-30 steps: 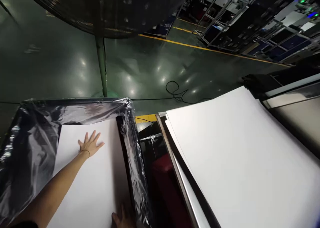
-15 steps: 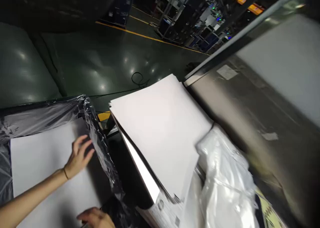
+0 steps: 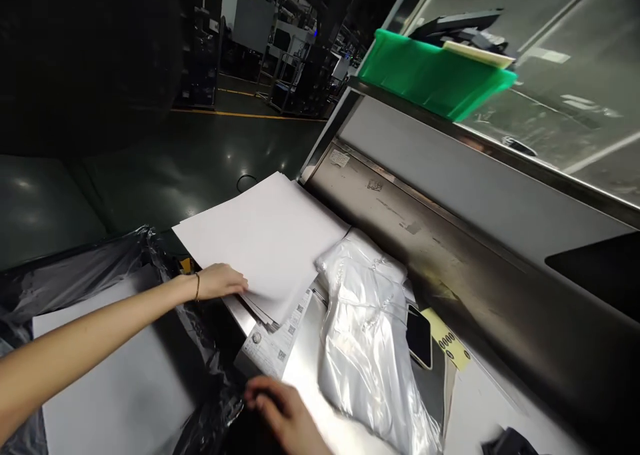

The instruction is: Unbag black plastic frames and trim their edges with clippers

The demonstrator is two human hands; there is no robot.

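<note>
My left hand (image 3: 223, 282) is at the near left edge of a stack of large white sheets (image 3: 270, 235), fingers together on the sheets' edge. Its thumb is mostly hidden, and a thin band circles the wrist. Below, my right hand (image 3: 285, 408) hovers in front of the metal table, fingers loosely curved and apart from the thumb, with nothing in it. To the left, a bin lined with black plastic (image 3: 90, 262) contains another white sheet (image 3: 110, 375).
A bundle of clear plastic bags (image 3: 367, 335) lies right of the stack, beside a phone (image 3: 419, 335) and a yellow card (image 3: 447, 338). Printed labels (image 3: 280, 338) show at the table's front. A metal panel (image 3: 400, 208) rises behind, with a green tray (image 3: 430, 75) above.
My left hand has moved from over the lined bin to the stack's edge. My right hand has moved rightward from the bin. The view has swung right, showing the green tray and phone.
</note>
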